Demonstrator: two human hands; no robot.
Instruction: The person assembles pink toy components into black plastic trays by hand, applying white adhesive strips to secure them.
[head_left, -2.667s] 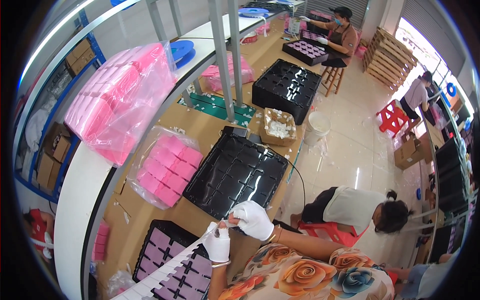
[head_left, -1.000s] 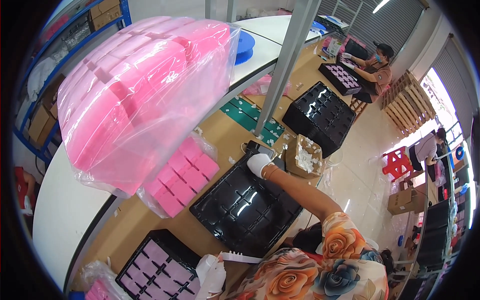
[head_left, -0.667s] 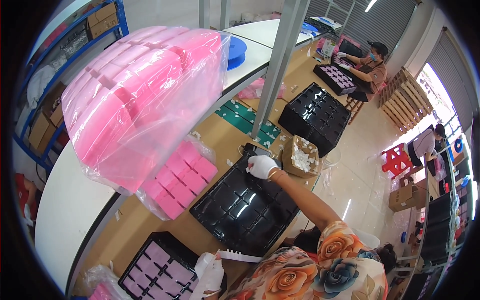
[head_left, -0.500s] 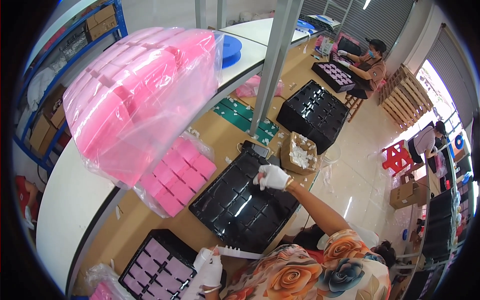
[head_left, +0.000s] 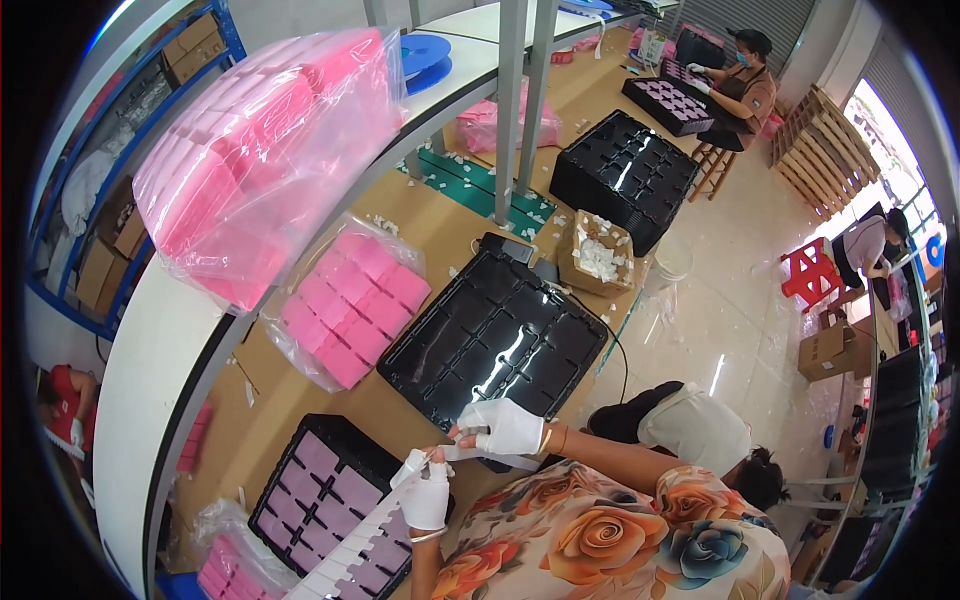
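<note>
My left hand (head_left: 427,496), in a white fingertip-less glove, pinches a long white notched strip (head_left: 372,533). The strip runs down over a black tray with purple foam inserts (head_left: 307,486) at lower left, and a stretch also extends right below my other hand. My right hand (head_left: 507,428), gloved alike, has its fingers closed close to my left fingertips, at the strip; whether a small piece is between them is too small to tell. Just beyond lies a large black moulded tray (head_left: 490,340), its compartments without foam. Left of it sits a block of pink foam pieces (head_left: 355,305) in clear plastic.
A bulky bag of pink foam (head_left: 270,150) rests on the white shelf (head_left: 165,350) at left. Metal posts (head_left: 508,110) rise from the bench. Stacked black trays (head_left: 625,175) and a carton of white scraps (head_left: 598,255) stand farther off. A co-worker (head_left: 745,90) sits at the far end.
My right hand has come back from over the large black tray to my left fingertips. The left hand has risen slightly with the strip. The view has shifted.
</note>
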